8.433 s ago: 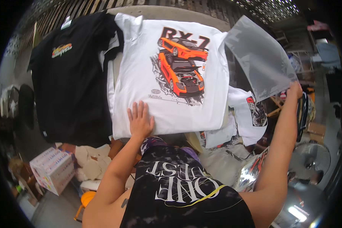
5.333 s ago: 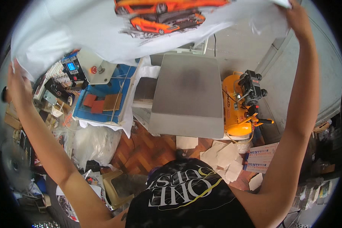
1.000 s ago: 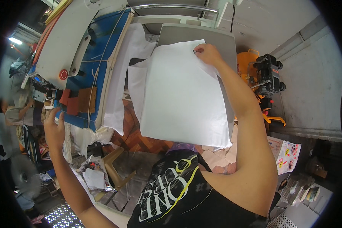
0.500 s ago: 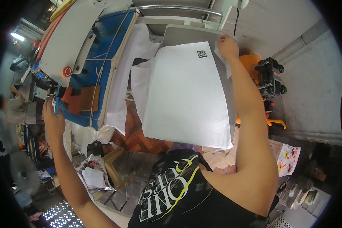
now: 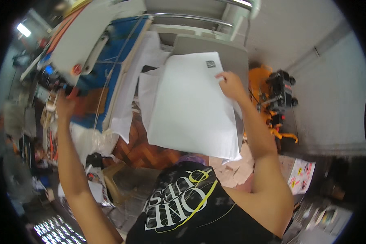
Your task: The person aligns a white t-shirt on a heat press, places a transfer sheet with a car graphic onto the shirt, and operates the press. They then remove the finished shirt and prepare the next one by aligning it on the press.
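Observation:
A white sheet [image 5: 191, 110] lies over a grey board [image 5: 234, 53], with a small dark square print [image 5: 210, 64] near its far right corner. Above the sheet's right edge, just below the print, is my right hand [image 5: 232, 86]. One finger points left over the sheet while the others curl in. A narrow strip of pale, translucent film [image 5: 237, 109] shows under the wrist and seems to hang from this hand. My left hand [image 5: 66, 105] reaches to the machine's near left corner, beside a reddish-brown block [image 5: 80, 104]; motion blurs its fingers.
To the left stands a machine with a blue bed [image 5: 120, 61], a light cover and a red button [image 5: 76, 69]. More white sheet [image 5: 140, 77] hangs beside it. An orange stand with black equipment [image 5: 282, 87] is at the right. Metal rails [image 5: 187, 16] cross the far side.
My right hand has come nearer and left, from the board's far right corner to the sheet's edge beside the print. My left hand has shifted slightly right and now blurs. The whole view has shifted a little.

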Demonstrator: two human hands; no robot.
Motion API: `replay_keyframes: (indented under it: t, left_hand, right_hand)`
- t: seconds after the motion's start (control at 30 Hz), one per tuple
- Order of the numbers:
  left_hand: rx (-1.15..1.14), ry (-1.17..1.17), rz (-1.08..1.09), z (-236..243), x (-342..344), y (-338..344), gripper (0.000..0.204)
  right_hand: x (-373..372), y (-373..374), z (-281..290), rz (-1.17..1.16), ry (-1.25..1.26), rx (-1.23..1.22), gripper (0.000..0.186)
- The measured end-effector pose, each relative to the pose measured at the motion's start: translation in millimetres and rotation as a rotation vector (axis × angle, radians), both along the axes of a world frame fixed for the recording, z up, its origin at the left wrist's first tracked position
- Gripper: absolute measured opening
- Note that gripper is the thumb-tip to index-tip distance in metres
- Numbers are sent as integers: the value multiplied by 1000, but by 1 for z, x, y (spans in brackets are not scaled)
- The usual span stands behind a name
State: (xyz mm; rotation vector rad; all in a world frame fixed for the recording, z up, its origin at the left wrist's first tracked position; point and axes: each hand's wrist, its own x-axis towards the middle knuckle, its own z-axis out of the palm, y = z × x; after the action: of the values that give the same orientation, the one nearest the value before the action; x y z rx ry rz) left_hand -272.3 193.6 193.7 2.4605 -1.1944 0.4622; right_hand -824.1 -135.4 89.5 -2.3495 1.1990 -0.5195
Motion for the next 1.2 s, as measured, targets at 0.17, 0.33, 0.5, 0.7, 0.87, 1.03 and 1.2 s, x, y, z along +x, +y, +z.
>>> replay_keyframes:
  t: [0.17,0.33,0.5,0.7,0.87,1.03,1.2]
  left_hand:
    - [-29,165,160,10,-40,-14,54]
    - [35,236,27,33,-115,-4,68]
    - [-144,915,-749,47,-193,57,51]
    - [-132,1619,-905,27,-104,134,15]
    - [-194,1395,-1098,-15,-28,201,11]
    - [-440,1377,-419,-141,87,240,13]
    - [-683,1442,588,-374,264,332,10]
  right_hand:
    - [36,113,22,107,-489,286,30]
    - [103,206,74,409,-542,90,35]
    - [163,271,121,548,-553,-145,43]
    - [249,352,125,565,-506,-254,36]
    - [366,415,107,351,-551,-214,24]
    - [442,428,99,345,-359,-334,33]
    - [398,395,99,-126,-553,-353,33]
